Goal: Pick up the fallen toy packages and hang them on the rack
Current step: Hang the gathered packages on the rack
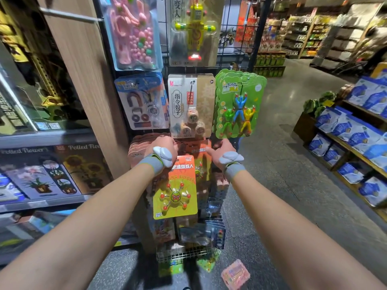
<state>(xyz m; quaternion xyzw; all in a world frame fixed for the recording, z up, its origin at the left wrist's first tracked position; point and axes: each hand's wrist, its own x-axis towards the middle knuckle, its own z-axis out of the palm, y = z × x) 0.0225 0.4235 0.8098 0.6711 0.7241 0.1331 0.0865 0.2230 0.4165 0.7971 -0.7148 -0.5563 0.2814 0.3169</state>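
Hanging step at the rack (258, 32)
Left hand (159, 150) fingers clamp the top of the spider package (176, 193); right hand (222, 152) fingers hidden, cannot tell. Light, stiff card, slick blister: hold the top edge

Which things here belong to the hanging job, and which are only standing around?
Job: left hand, right hand, spider package, rack, pink package on the floor.
Standing around: dice package, blue bags, flower boxes.
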